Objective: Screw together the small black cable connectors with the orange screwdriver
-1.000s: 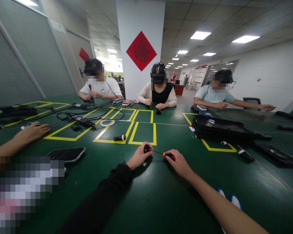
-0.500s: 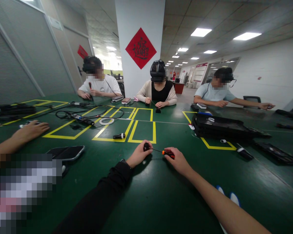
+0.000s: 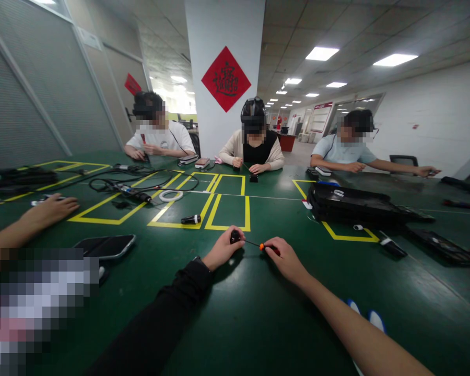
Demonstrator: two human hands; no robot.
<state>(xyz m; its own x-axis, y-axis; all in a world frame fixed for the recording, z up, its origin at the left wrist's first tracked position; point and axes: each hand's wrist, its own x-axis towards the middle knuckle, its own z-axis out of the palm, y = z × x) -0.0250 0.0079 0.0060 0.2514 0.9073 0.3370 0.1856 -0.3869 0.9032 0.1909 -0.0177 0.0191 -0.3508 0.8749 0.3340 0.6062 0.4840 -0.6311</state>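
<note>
Near the middle of the green table [image 3: 235,313], my left hand [image 3: 223,249] is closed around a small black part [image 3: 235,236]. My right hand [image 3: 285,257] grips the handle of a screwdriver [image 3: 262,246] with an orange collar. Its thin shaft points left and reaches the black part at my left fingertips; the exact contact at the tip is too small to make out. Both hands are just above the table, in front of the yellow tape rectangles.
A black cylinder [image 3: 190,219] lies beyond my left hand, with cables and a white ring [image 3: 171,196] behind. A phone [image 3: 105,246] and another person's hand [image 3: 53,210] are at left. Black trays [image 3: 352,203] stand at right. Three people sit opposite.
The fingers of my right hand have shifted slightly round the screwdriver handle, covering more of it. My left hand with the black part has stayed nearly still.
</note>
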